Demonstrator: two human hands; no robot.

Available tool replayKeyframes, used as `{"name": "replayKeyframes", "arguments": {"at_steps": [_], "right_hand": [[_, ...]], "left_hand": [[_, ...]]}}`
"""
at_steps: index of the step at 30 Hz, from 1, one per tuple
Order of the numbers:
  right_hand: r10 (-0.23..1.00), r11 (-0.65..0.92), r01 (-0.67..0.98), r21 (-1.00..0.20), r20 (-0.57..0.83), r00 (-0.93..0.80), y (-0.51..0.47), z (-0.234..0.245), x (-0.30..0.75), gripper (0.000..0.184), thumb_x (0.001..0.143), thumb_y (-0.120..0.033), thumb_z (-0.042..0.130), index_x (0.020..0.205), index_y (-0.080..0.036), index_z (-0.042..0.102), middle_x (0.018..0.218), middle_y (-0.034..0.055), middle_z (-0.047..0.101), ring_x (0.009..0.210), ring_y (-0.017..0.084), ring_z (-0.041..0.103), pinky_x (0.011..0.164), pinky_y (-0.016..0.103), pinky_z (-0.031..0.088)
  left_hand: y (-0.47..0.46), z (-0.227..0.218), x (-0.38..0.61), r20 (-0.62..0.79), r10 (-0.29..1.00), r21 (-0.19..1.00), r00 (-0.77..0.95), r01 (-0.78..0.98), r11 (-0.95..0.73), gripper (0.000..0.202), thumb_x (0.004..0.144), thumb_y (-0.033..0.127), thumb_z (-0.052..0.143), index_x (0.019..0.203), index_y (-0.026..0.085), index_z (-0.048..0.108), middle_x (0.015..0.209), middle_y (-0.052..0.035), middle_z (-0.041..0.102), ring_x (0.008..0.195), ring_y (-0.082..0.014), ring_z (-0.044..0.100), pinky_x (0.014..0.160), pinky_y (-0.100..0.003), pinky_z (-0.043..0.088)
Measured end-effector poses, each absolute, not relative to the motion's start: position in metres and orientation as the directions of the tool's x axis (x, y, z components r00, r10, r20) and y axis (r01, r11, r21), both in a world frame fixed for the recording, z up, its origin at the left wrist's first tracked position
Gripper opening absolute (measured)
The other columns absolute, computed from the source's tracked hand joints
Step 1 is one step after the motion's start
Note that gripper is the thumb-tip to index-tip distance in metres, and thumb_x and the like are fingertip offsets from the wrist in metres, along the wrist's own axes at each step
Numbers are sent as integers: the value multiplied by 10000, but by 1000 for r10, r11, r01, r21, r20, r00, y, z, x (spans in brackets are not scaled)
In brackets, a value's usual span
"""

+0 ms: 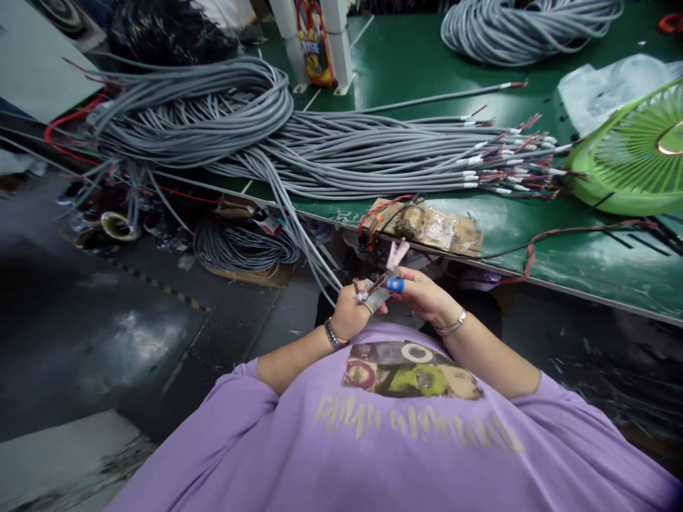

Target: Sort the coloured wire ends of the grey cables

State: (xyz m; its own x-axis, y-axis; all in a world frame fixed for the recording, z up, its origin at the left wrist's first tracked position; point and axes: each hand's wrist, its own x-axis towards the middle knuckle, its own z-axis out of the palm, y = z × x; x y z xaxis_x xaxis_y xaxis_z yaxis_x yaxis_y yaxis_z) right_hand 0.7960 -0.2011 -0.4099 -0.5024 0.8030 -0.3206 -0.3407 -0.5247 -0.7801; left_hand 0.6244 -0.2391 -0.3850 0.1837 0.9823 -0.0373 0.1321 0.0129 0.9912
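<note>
My left hand (349, 309) is closed around the end of a grey cable (314, 259) that trails up over the bench edge to the big bundle; thin stripped wires stick out past its taped fingers. Close beside it, my right hand (424, 291) is closed too, its fingertip wrapped in blue tape, pinching a small pink tool (398, 254) that points up toward the bench. Both hands meet just below the front edge of the green bench (533, 235), above my lap.
A large bundle of grey cables (320, 153) with stripped coloured ends lies across the bench. A green fan (634, 153) sits at the right, another cable coil (523, 28) at the back. A taped brown block (427, 224) with wires rests near the bench edge. More cable coils lie on the floor at left.
</note>
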Motion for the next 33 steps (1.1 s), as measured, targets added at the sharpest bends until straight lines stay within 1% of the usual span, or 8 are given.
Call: {"name": "replayKeyframes", "arguments": {"at_steps": [6,10,13,16,21,26,28,33], "right_hand": [[889,-265,-220,-939,-149,-434,-210,-398,790,259,671,-395,831,733,-180,699,661,5,670,557,123,566,581,275,474],[906,-172,-205,-963,-73,-418,-214,-399,791,295,731,-451,786,838,-189,702,726,14,680,648,147,606,668,305,508],[929,-188,-228,-955,-98,-356,-215,-406,791,381,662,-437,845,898,-189,677,807,15,683,709,139,609,700,290,503],[940,-205,-252,-946,-119,-320,-217,-409,786,379,669,-458,837,860,-191,647,731,2,657,643,129,577,637,282,488],[952,-235,-337,-912,-145,-269,-221,-402,776,365,685,-480,811,711,-197,582,553,-32,576,518,122,525,551,284,448],[933,-274,-298,-914,-178,-314,-221,-392,774,352,661,-484,821,746,-195,639,622,-5,629,504,120,509,518,285,428],[944,-255,-273,-927,-178,-279,-219,-391,774,344,654,-475,826,743,-191,652,628,-4,617,511,111,478,512,275,401],[961,-257,-296,-920,-210,-182,-215,-396,774,334,623,-421,842,711,-170,640,608,-32,547,538,82,385,515,248,303]], "left_hand": [[-230,-391,623,-199,919,972,341,185,142,266,680,381,781,646,138,679,583,-33,696,512,-123,608,542,-221,474],[-229,-390,620,-266,924,963,276,107,246,287,684,400,778,657,133,676,569,-47,696,505,-137,628,525,-223,493],[-230,-393,618,-261,954,964,148,-5,265,350,715,466,760,651,134,667,575,-57,698,477,-123,606,507,-219,489],[-230,-399,618,-234,965,968,117,-61,242,380,735,493,750,648,132,666,591,-62,703,443,-96,557,489,-210,467],[-229,-401,615,-226,947,971,227,-22,237,393,738,513,750,703,123,710,654,-86,726,522,-118,598,509,-214,452],[-231,-391,610,-223,904,974,365,124,190,362,729,469,767,675,114,723,627,-71,704,521,-114,572,517,-223,434],[-232,-391,610,-208,926,978,316,98,187,348,737,458,761,678,118,712,620,-65,703,508,-113,574,509,-224,430],[-233,-402,617,-231,968,962,96,-127,242,369,741,496,737,725,134,661,628,-67,719,497,-132,621,445,-212,392]]}}
